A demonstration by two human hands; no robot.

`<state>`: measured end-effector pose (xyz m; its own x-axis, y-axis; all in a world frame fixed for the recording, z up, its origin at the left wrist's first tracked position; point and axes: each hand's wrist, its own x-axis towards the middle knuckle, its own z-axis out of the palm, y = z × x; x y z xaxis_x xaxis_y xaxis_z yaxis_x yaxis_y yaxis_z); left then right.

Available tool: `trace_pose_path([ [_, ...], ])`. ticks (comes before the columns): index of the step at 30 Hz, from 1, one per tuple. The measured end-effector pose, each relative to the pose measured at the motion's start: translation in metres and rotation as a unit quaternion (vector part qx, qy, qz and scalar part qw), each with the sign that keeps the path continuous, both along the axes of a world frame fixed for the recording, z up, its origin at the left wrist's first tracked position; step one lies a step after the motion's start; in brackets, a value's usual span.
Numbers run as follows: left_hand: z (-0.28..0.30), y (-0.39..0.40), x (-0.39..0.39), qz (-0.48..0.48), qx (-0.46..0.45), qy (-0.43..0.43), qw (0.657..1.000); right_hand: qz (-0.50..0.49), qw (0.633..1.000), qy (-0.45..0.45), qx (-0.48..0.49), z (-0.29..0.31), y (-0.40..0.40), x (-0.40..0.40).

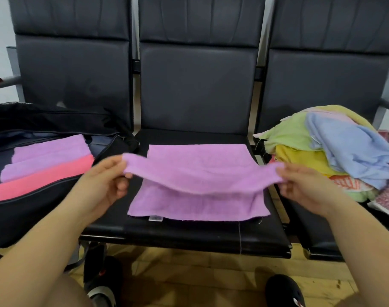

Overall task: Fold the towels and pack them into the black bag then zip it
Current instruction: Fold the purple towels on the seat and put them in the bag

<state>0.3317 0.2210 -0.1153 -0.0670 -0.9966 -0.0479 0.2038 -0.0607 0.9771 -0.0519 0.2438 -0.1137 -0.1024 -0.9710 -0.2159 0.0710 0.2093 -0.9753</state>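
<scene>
While the purple towel lies on the middle seat, left hand and right hand each pinch a lifted corner, well apart.

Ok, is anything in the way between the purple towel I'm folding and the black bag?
Nothing visible. The purple towel lies on the middle seat; the black bag sits open beside it, folded towels already lying inside.

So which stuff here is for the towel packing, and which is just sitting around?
For the job:
purple towel, held by the left hand and right hand
black bag with folded towels in it
towel pile

Just there:
chairs
shoes
</scene>
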Motion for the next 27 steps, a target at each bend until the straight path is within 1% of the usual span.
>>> trace_pose_path([
  [1,0.004,-0.004,0.001,0.011,-0.027,0.030,0.999,-0.024,0.996,-0.069,-0.054,0.006,-0.004,-0.001],
  [2,0.004,-0.009,0.003,0.023,-0.033,0.022,0.999,-0.042,0.990,-0.106,-0.083,0.010,-0.008,-0.001],
  [3,0.000,-0.015,0.005,0.040,-0.027,-0.031,0.998,-0.055,0.990,-0.101,-0.087,0.009,-0.012,0.000],
  [4,-0.007,-0.020,0.006,0.055,-0.012,-0.124,0.991,-0.063,0.994,-0.065,-0.067,0.005,-0.015,0.000],
  [5,-0.016,-0.026,0.008,0.060,0.011,-0.230,0.971,-0.070,0.997,-0.006,-0.028,-0.003,-0.018,0.001],
  [6,-0.024,-0.031,0.008,0.046,0.040,-0.321,0.945,-0.067,0.996,0.057,0.023,-0.012,-0.021,0.002],
  [7,-0.032,-0.035,0.009,0.013,0.076,-0.387,0.919,-0.050,0.989,0.120,0.074,-0.020,-0.022,0.002],
  [9,-0.044,-0.038,0.008,-0.067,0.155,-0.453,0.875,0.002,0.958,0.232,0.168,-0.030,-0.025,0.005],
  [10,-0.047,-0.039,0.007,-0.089,0.180,-0.466,0.861,0.025,0.941,0.270,0.202,-0.032,-0.026,0.005],
  [12,-0.048,-0.041,0.005,-0.082,0.188,-0.478,0.854,0.046,0.913,0.324,0.243,-0.033,-0.028,0.006],
  [14,-0.047,-0.043,0.004,-0.058,0.172,-0.496,0.849,0.052,0.897,0.351,0.263,-0.032,-0.029,0.009],
  [17,-0.047,-0.040,0.002,-0.052,0.164,-0.536,0.826,0.061,0.875,0.383,0.288,-0.034,-0.027,0.012],
  [18,-0.048,-0.039,0.001,-0.051,0.157,-0.560,0.812,0.063,0.868,0.394,0.295,-0.034,-0.026,0.013],
  [20,-0.046,-0.037,-0.002,-0.053,0.139,-0.626,0.765,0.063,0.860,0.409,0.299,-0.037,-0.024,0.015],
  [21,-0.046,-0.035,-0.004,-0.057,0.134,-0.648,0.748,0.064,0.858,0.414,0.298,-0.038,-0.023,0.016],
  [22,-0.045,-0.033,-0.006,-0.063,0.134,-0.659,0.738,0.065,0.856,0.419,0.295,-0.038,-0.022,0.017],
  [25,-0.046,-0.028,-0.010,-0.078,0.141,-0.669,0.725,0.063,0.865,0.404,0.290,-0.039,-0.020,0.017],
  [26,-0.046,-0.025,-0.010,-0.078,0.141,-0.664,0.731,0.058,0.872,0.391,0.290,-0.038,-0.020,0.016],
  [27,-0.047,-0.024,-0.009,-0.072,0.140,-0.639,0.753,0.052,0.881,0.372,0.289,-0.037,-0.018,0.016],
])
